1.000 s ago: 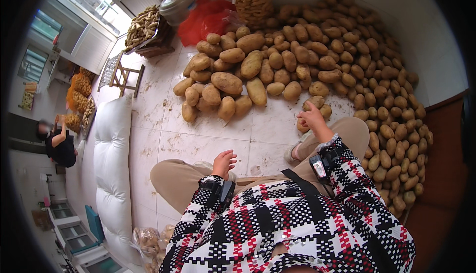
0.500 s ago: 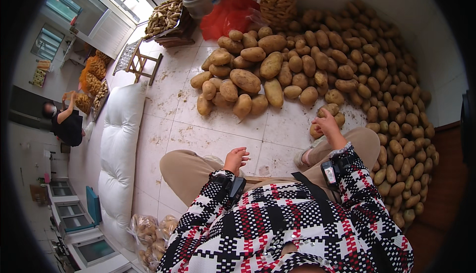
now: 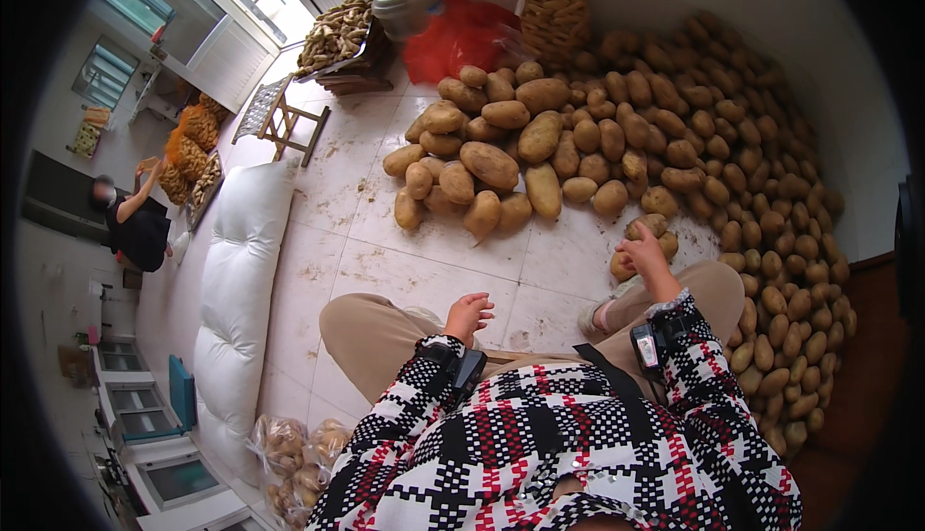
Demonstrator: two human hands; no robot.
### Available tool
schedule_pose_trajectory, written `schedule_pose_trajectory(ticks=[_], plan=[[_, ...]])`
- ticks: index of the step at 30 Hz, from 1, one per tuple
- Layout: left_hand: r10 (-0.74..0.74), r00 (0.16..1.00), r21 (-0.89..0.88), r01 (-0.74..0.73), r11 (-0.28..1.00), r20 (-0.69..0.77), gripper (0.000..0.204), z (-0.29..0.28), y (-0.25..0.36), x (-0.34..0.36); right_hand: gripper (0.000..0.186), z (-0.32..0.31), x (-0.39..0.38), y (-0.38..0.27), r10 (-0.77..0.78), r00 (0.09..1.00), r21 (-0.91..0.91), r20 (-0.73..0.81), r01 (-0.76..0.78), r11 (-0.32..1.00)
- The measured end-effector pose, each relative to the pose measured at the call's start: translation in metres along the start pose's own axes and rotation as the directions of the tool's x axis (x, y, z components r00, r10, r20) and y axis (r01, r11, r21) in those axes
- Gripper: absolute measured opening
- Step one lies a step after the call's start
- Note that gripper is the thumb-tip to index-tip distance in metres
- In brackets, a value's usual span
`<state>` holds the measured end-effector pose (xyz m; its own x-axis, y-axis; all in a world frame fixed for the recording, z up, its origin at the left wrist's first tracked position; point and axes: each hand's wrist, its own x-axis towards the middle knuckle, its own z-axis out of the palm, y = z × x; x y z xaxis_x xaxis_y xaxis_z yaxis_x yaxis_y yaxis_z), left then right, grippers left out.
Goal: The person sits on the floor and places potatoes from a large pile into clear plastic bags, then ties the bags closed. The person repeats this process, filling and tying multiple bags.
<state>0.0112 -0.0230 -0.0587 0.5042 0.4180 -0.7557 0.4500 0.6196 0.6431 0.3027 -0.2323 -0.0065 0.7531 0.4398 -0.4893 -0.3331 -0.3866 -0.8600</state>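
My left hand (image 3: 468, 317) hangs over the tiled floor between my knees, its fingers loosely apart and holding nothing. Beyond my right knee, my right hand (image 3: 648, 259) reaches over a small cluster of potatoes, fingers outstretched. A potato (image 3: 646, 227) lies at its fingertips; I cannot tell whether they touch it. Another potato (image 3: 619, 266) shows beside the fingers, partly covered by the hand. Just beyond rises a large heap of potatoes, with big ones at its left, such as a long upright one (image 3: 542, 192) and a rounder one (image 3: 488, 165).
Smaller potatoes (image 3: 771, 252) spread along the right wall. At the back are a red mesh bag (image 3: 453, 44), a full sack (image 3: 554, 15) and a stool (image 3: 289, 124). A white cushion (image 3: 236, 290) lies left, near bagged potatoes (image 3: 286, 449). A person (image 3: 135, 227) works far left.
The whole view has shifted slightly, moving the scene a little right and down. Both hands keep nearly the same pose, and the potatoes stay in place.
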Motion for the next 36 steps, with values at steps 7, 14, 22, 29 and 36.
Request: schedule_pose_trajectory(ticks=[7, 14, 22, 29, 36], plan=[[0.01, 1.0, -0.004, -0.01, 1.0, -0.001, 0.03, 0.001, -0.0004, -0.0005, 0.067, -0.0006, -0.0023, -0.0018, -0.002, 1.0, 0.019, 0.009, 0.002, 1.0], [0.011, 1.0, 0.001, -0.011, 1.0, 0.014, 0.03, -0.0012, -0.0004, 0.0, 0.067, -0.0011, 0.0003, 0.0001, 0.007, 1.0, -0.018, -0.015, -0.007, 1.0], [-0.007, 1.0, 0.015, 0.007, 1.0, 0.012, 0.029, -0.0039, -0.0033, 0.0033, 0.076, -0.001, -0.0004, -0.0006, 0.002, 0.999, -0.004, -0.047, -0.002, 1.0], [-0.017, 1.0, 0.037, 0.016, 0.999, 0.016, 0.031, -0.0049, -0.0029, 0.0059, 0.078, -0.0016, 0.0016, 0.0023, -0.029, 0.998, 0.063, -0.062, 0.033, 0.997], [-0.017, 1.0, 0.001, 0.017, 1.0, 0.001, 0.031, -0.0044, -0.002, 0.0043, 0.082, -0.0029, 0.0041, 0.0018, -0.057, 0.99, 0.105, -0.128, 0.071, 0.992]])
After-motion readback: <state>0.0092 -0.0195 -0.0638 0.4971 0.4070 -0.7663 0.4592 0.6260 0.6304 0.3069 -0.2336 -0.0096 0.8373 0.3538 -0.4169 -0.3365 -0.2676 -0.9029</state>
